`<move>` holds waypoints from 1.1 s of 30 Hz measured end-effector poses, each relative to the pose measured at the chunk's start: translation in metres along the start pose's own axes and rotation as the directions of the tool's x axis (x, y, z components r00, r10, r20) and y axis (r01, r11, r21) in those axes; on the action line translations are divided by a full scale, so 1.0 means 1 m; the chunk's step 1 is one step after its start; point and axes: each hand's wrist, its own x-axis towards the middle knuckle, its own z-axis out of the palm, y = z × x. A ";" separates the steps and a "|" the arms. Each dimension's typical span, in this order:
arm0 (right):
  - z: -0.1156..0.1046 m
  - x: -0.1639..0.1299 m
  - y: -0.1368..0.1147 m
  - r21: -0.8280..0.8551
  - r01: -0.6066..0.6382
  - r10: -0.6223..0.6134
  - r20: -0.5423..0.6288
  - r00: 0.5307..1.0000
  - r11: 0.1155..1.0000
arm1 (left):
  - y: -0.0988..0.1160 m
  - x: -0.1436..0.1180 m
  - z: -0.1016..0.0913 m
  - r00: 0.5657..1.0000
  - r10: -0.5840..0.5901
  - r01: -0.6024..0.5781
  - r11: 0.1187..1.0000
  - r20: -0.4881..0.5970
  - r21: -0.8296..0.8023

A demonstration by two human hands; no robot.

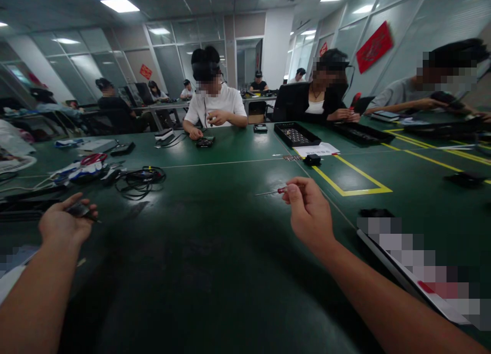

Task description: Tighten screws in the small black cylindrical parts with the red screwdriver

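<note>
My right hand (309, 211) grips a small screwdriver (281, 191) by its red handle, the thin metal shaft pointing left above the green table (184, 262). Over at the left, my left hand (65, 223) is turned palm up, its fingers curled round a small dark grey object (77, 209). A thin tip pokes out beside that object toward the right; its kind I cannot make out. Just beyond my left hand lies a coil of black cable (141, 180).
Tangled cables and a red-handled tool (94, 158) lie at the left. A black tray of small parts (296, 135), a small black block (312, 160) and yellow tape (364, 192) are ahead right. Near my right forearm lies a partly blurred board (406, 262). Co-workers sit across the table.
</note>
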 end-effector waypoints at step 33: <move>-0.001 -0.001 -0.001 -0.001 0.018 -0.018 0.034 0.999 1.000 | 0.003 -0.018 0.010 0.994 -0.091 0.088 0.994 0.054 0.062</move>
